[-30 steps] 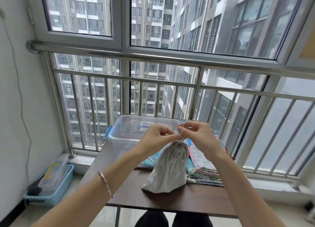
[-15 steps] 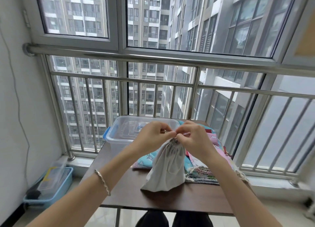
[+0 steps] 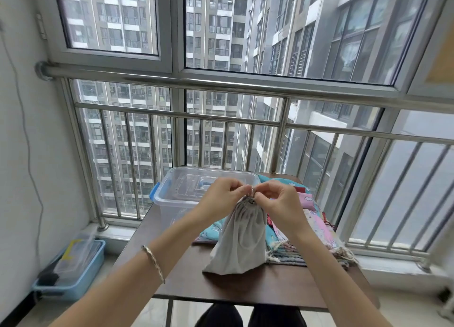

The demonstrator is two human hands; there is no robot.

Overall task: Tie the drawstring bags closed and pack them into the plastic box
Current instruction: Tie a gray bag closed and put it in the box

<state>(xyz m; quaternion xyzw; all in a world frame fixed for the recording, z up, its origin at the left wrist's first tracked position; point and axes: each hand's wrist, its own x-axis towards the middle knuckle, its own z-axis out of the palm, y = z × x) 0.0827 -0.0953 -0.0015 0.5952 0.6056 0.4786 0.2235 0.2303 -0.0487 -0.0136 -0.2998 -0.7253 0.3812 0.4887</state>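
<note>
Fingers (image 3: 242,190) of both hands pinched shut on the drawstring (image 3: 251,191), right at the gathered neck of the grey bag (image 3: 239,240). Left hand (image 3: 218,196) and right hand (image 3: 276,201) nearly touching, thumbs & forefingers closed on a small loop of cord; looks like mid-knot, tho exact cord path too small to tell.

Bag stands upright on the bench (image 3: 245,289), neck cinched into pleats, base slumped and spread on the wood. Judging by the folds: soft thin cloth, light, no stiffness of its own — held up mostly by the pull at the neck. Contents not visible. Prob. won't slip, cloth has grip; cord is thin, so it needs a fingertip pinch, not a whole-hand hold. Best place to take it: the neck just below the knot, or scoop under the base w/ the other hand for the move to the box. Nothing fragile apparent.

Plastic box (image 3: 172,196) clear, blue latch at its left end, sits at the far left of the bench just behind the left hand, open-topped as far as I can tell. Pile of patterned bags (image 3: 317,230) lies flat to the right & behind the grey one, touching it, cords trailing off the near edge; these seem not yet tied. Bracelet on left wrist.
</note>
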